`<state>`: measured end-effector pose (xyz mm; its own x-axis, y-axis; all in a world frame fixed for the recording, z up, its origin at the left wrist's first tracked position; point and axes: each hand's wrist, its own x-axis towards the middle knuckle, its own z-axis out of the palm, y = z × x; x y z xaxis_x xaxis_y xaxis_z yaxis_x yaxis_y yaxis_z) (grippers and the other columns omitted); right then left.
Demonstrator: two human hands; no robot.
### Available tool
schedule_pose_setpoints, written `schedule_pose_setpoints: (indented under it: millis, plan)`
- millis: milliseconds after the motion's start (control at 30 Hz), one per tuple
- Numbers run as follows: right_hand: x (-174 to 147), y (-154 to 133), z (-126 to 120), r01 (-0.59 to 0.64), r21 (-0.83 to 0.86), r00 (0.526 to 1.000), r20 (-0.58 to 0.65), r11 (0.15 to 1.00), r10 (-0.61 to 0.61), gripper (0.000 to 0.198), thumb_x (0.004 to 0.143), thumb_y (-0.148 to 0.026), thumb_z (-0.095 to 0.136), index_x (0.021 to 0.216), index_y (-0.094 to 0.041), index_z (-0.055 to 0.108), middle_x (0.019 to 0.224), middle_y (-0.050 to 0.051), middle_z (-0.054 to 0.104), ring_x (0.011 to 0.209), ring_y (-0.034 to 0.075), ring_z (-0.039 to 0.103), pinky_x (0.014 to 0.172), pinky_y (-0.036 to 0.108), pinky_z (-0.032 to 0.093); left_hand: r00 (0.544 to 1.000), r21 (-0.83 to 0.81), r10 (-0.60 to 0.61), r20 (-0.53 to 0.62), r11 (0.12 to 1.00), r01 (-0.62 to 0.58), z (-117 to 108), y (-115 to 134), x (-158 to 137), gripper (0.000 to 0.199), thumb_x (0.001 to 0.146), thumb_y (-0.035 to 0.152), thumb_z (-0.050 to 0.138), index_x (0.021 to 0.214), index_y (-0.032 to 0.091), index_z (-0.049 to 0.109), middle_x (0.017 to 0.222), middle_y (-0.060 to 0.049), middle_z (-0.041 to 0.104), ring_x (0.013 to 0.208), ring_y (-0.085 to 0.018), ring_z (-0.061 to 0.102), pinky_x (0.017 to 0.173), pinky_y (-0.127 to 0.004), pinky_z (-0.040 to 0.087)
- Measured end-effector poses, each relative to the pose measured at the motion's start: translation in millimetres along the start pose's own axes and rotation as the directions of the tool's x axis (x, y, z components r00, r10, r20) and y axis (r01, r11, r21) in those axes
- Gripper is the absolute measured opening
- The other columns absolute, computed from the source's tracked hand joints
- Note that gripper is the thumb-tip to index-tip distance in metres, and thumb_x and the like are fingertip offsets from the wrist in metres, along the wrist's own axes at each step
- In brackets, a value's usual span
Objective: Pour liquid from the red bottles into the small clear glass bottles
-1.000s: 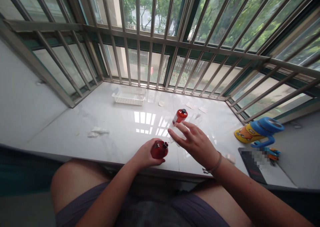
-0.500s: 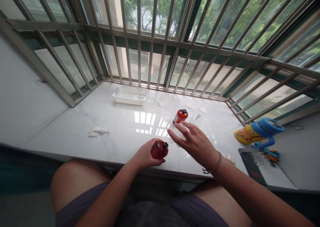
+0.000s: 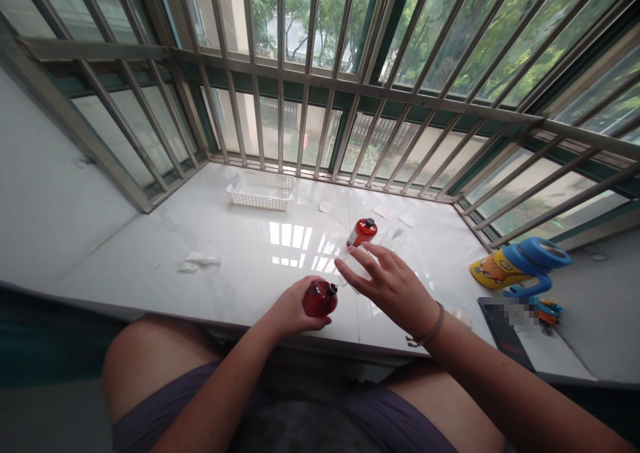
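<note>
My left hand point(image 3: 296, 310) is wrapped around a dark red bottle point(image 3: 320, 300), low over the front edge of the white counter. The bottle's narrow black neck tilts up and to the right. Fingers apart, my right hand point(image 3: 383, 276) hovers just right of the neck; no object is plainly visible in its grasp. Some clear, colourless thing point(image 3: 358, 266) shows by its fingers, too faint to name. Just beyond the fingertips sits a second red bottle point(image 3: 363, 232) with a black cap and a pale label, partly hidden by that hand.
A white perforated basket point(image 3: 261, 193) stands at the back left. Crumpled white tissue point(image 3: 199, 261) lies on the left. Small white pieces point(image 3: 383, 212) are near the window bars. A blue and yellow tumbler point(image 3: 517, 264) and a dark flat object point(image 3: 505, 333) are at the right.
Almost nothing differs. The whole view has shifted very slightly; both hands and the bottles keep their places relative to each other.
</note>
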<state>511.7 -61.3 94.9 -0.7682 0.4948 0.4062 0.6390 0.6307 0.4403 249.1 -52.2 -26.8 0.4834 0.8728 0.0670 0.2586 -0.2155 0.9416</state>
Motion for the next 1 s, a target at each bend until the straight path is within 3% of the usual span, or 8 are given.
schedule_pose_setpoints:
  millis: [1000]
  plan:
    - [9.8, 3.1, -3.6, 0.056, -0.04, 0.998, -0.022, 0.998, -0.057, 0.053, 0.099, -0.007, 0.066, 0.148, -0.027, 0.062, 0.141, 0.011, 0.066, 0.128, 0.033, 0.061, 0.105, 0.053, 0.061, 1.0, -0.004, 0.002, 0.004, 1.0, -0.002, 0.1, -3.2, 0.4, 0.079, 0.067, 0.035, 0.097, 0.137, 0.03, 0.06, 0.139, -0.005, 0.069, 0.124, -0.03, 0.068, 0.107, -0.043, 0.057]
